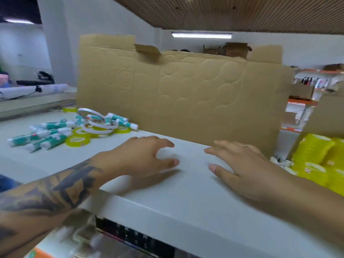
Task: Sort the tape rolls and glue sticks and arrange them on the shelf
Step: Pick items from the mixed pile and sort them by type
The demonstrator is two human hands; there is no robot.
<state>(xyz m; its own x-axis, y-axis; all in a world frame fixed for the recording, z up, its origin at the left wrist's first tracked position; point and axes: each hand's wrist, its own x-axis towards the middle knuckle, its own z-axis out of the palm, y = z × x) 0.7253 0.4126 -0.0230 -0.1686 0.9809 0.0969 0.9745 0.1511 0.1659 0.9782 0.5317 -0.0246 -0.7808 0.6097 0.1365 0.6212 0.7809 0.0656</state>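
On the white shelf top (186,198), a mixed pile lies at the far left. Teal-and-white glue sticks (46,135) lie scattered there. Among them are yellow tape rolls (77,141) and thin white tape rolls (96,125), some leaning on each other. My left hand (143,155) hovers over the shelf's middle, fingers loosely spread, holding nothing. A hand's width to its right, my right hand (240,164) is just above the surface, also empty, with a ring on one finger. Both hands are well to the right of the pile.
A flattened cardboard sheet (186,94) stands upright along the shelf's back edge. Packs of yellow tape (316,161) sit lower at the right. Beneath the shelf's front edge is another level with blurred goods (130,235). Orange racks (301,103) stand far right.
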